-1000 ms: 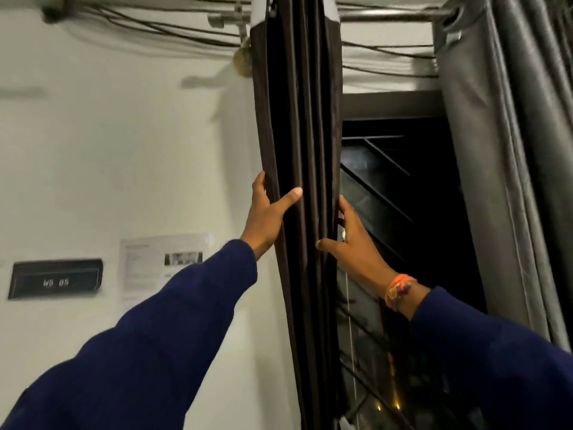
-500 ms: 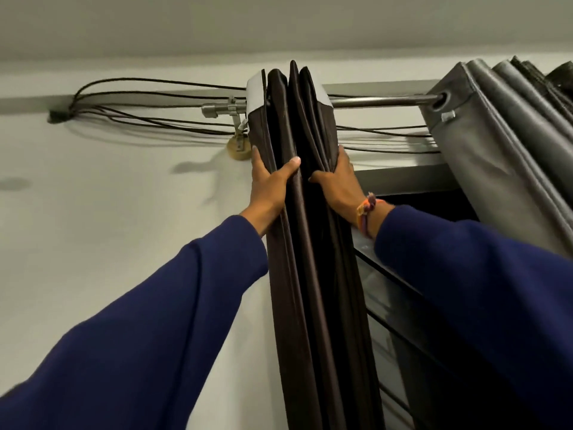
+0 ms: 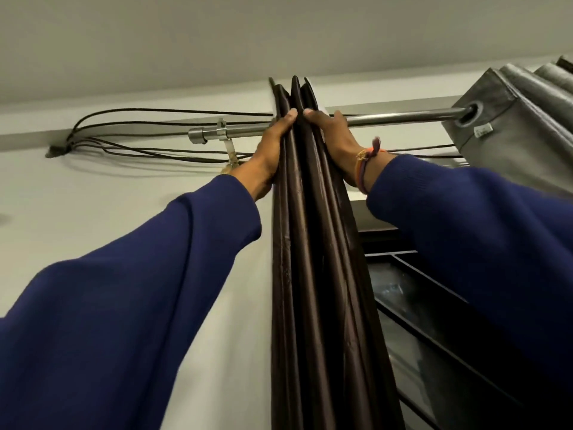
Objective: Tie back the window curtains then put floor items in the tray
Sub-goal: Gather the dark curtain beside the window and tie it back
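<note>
Both dark-blue sleeves reach up. The left hand (image 3: 273, 141) and right hand (image 3: 333, 135) press the gathered dark-brown pleated curtain (image 3: 313, 243) together, fingers curled over its folds, just below the steel rod (image 3: 403, 117). No tie shows; floor items and tray lie out of sight, undone.

curtain (image 3: 313, 243) between hands, on rod (image 3: 403, 117)
</note>
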